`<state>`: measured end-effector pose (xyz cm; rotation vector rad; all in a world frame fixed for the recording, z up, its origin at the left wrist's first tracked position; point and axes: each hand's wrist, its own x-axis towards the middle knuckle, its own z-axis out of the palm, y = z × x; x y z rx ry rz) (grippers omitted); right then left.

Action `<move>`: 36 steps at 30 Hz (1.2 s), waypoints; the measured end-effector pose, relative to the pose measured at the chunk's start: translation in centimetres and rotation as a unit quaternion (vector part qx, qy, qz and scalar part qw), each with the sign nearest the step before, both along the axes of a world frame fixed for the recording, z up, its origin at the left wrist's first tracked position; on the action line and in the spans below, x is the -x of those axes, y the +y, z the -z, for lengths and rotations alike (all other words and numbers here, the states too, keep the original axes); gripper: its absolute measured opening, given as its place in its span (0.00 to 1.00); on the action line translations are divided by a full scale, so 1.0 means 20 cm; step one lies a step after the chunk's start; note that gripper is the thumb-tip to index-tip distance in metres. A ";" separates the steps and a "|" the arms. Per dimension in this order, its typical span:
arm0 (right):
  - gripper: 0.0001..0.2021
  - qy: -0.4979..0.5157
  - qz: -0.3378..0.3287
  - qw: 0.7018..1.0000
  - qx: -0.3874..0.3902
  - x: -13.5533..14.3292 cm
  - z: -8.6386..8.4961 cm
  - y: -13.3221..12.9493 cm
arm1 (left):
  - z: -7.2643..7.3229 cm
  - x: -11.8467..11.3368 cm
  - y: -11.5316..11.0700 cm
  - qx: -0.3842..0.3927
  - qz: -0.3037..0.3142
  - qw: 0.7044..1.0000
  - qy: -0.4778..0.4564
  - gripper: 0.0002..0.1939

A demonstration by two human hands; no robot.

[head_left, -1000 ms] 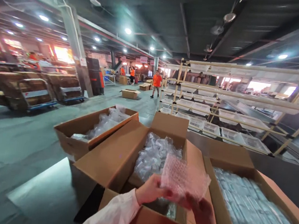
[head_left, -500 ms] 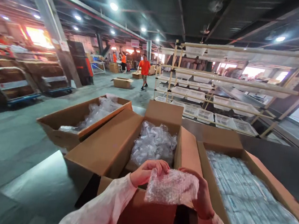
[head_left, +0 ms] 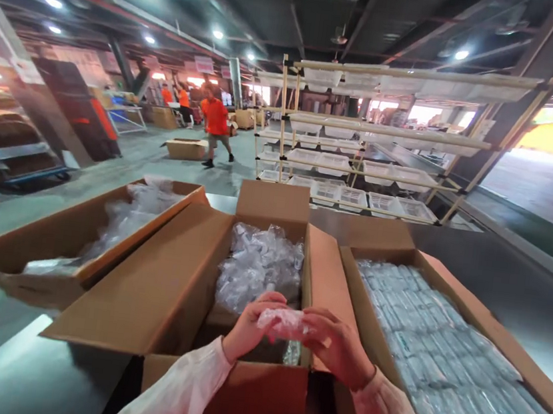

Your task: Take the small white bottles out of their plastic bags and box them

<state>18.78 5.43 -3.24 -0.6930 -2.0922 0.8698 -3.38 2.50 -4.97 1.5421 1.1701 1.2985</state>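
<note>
Between my two hands is a small bubble-wrap bag [head_left: 283,322], seen nearly edge-on. My left hand [head_left: 252,325] grips its left end, and my right hand [head_left: 337,345] has its fingers closed on the right end. Both hands are over the near part of the middle cardboard box [head_left: 190,290], which holds a heap of clear plastic-wrapped pieces [head_left: 262,266]. A clear strip of plastic [head_left: 291,352] shows just below the bag. Whether anything is inside the bag I cannot tell.
On the right stands a cardboard box [head_left: 352,304] packed with rows of clear-wrapped packets [head_left: 440,348]. Another box [head_left: 2,261] with loose clear plastic [head_left: 129,216] is at left. Beyond are a rack [head_left: 386,133] with white trays and a walking person [head_left: 215,122] in orange.
The bubble-wrap bag has turned from showing its flat face to nearly edge-on, and both hands have closed in on it. My view has swung right. The walking person is nearer.
</note>
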 end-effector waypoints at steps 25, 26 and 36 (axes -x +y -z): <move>0.08 -0.213 0.387 0.873 0.206 -0.64 0.48 1.26 | 0.06 0.02 0.33 0.203 -0.203 0.940 -0.182 0.34; 0.07 -0.220 0.395 0.864 0.219 -0.65 0.52 1.33 | 0.06 0.05 0.33 0.197 -0.215 0.940 -0.178 0.33; 0.12 -0.282 0.392 0.847 0.222 -0.60 0.82 1.46 | 0.26 0.29 0.63 0.184 -0.172 0.946 0.203 0.09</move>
